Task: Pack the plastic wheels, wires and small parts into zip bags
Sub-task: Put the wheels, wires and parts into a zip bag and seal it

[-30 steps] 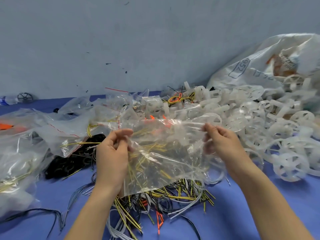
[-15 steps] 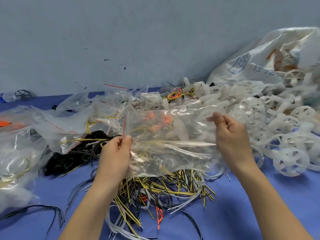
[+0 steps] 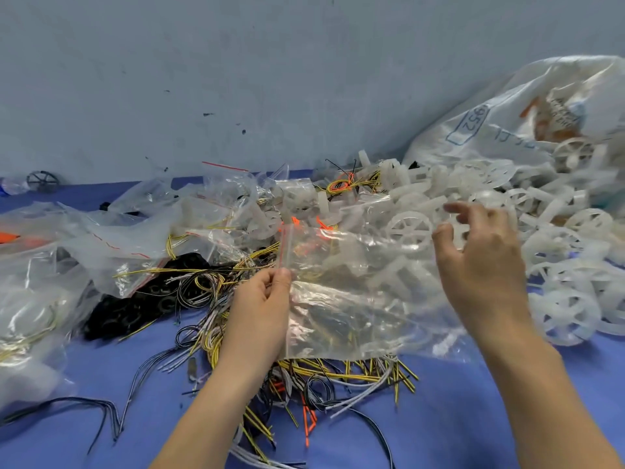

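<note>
A clear zip bag (image 3: 358, 299) with a red seal strip hangs in front of me above the pile of wires. My left hand (image 3: 260, 309) pinches its left edge just below the red strip. My right hand (image 3: 480, 265) hovers at the bag's right side, fingers spread and loosely bent, over the heap of white plastic wheels (image 3: 507, 225); it looks free of the bag, though motion blur hides any light contact. Yellow, black, white and orange wires (image 3: 324, 377) lie tangled on the blue table under the bag.
More clear zip bags (image 3: 111, 245), some holding wires, are piled at the left. Black rubber rings (image 3: 128, 309) lie beside them. A large white sack (image 3: 507, 123) spills wheels at the right. A black wheel (image 3: 42, 181) sits by the wall, far left.
The right hand has let go of the bag's right edge and moved right and up toward the white wheels. The left hand has turned the bag so that its red strip stands upright.
</note>
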A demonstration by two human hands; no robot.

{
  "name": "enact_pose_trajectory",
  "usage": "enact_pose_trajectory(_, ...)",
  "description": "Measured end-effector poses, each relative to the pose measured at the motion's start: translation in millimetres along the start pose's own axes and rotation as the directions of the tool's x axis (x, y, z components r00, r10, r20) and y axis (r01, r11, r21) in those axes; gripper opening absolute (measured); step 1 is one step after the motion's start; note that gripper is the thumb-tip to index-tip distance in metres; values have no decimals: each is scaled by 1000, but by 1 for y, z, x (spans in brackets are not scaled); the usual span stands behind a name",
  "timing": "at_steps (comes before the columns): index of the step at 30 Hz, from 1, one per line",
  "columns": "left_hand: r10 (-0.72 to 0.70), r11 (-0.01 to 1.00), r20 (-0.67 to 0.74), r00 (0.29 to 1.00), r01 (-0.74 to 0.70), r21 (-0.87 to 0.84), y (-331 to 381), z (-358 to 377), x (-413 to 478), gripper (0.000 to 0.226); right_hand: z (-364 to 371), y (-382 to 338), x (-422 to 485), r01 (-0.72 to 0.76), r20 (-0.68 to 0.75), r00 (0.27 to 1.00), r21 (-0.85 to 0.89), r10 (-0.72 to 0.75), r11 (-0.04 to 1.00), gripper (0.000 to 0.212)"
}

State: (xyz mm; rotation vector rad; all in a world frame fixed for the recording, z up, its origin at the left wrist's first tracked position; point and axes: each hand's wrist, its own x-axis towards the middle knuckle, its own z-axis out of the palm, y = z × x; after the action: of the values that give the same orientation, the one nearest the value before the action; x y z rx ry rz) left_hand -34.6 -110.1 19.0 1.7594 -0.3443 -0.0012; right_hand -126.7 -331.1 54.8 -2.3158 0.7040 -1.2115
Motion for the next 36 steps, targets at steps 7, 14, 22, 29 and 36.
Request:
enact_pose_trajectory(7, 52, 993, 120, 991, -64, 98, 10, 19, -14, 28, 33, -48, -37, 0, 489, 863, 245, -124, 970, 20)
enact_pose_trajectory(14, 86, 984, 128, 988, -104, 143, 13, 19, -15, 25, 52, -60, -50, -128, 538, 842, 289, -50, 949, 29)
enact_pose_trajectory(22, 60, 994, 101, 993, -68, 82, 7, 16, -11, 14, 55, -64, -51, -290, 575, 817, 344, 44, 893, 23)
enact_pose_trajectory(29, 58, 998, 236, 970, -57, -9, 10, 15, -13, 17, 55, -64, -51, -344, 585, 808, 382, 63, 858, 22)
enact_pose_trajectory(36, -2, 994, 257, 966, 31, -109, 10, 13, -11, 17, 50, -59, -53, -450, 642, 766, 485, 45, 750, 32)
